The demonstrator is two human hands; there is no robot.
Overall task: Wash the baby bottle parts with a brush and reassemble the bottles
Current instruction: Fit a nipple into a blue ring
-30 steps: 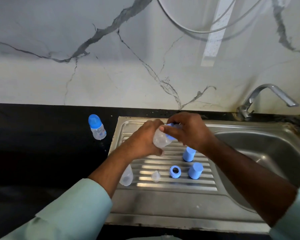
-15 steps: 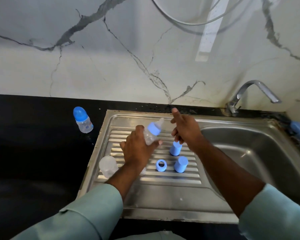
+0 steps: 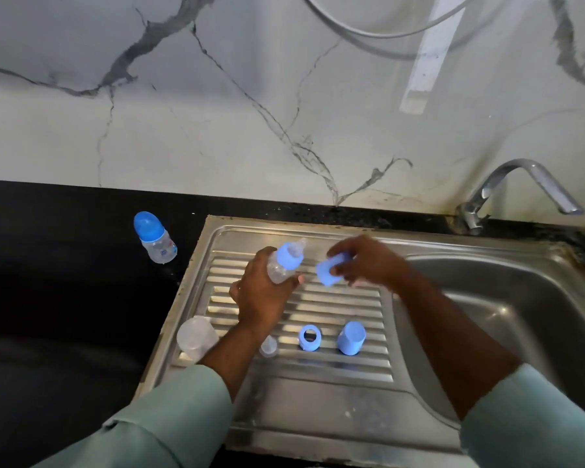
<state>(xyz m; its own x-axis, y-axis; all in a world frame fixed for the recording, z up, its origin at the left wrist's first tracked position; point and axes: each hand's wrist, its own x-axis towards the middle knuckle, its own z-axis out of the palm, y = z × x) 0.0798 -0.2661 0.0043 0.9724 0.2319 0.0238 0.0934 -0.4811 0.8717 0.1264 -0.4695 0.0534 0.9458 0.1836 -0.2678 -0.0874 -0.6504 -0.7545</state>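
Note:
My left hand (image 3: 262,293) grips a clear baby bottle (image 3: 284,263) with a blue collar and a clear teat, tilted up to the right over the drainboard. Just to its right, my right hand (image 3: 365,261) holds a blue cap (image 3: 331,272), a small gap apart from the bottle. On the ribbed drainboard (image 3: 318,369) lie a loose clear bottle body (image 3: 196,337), a clear teat (image 3: 268,346), a blue collar ring (image 3: 309,337) and a second blue cap (image 3: 351,337). A fully assembled bottle (image 3: 154,236) with a blue cap stands on the black counter at the left.
The steel sink basin (image 3: 520,315) lies to the right, with a chrome tap (image 3: 520,187) at its back corner. Black counter (image 3: 65,298) spreads to the left. A marble wall stands behind, with a hose looping near the top.
My right hand has picked a blue cap off the drainboard and lifted it beside the bottle. Earlier both hands were joined on the bottle. The left hand keeps hold of it.

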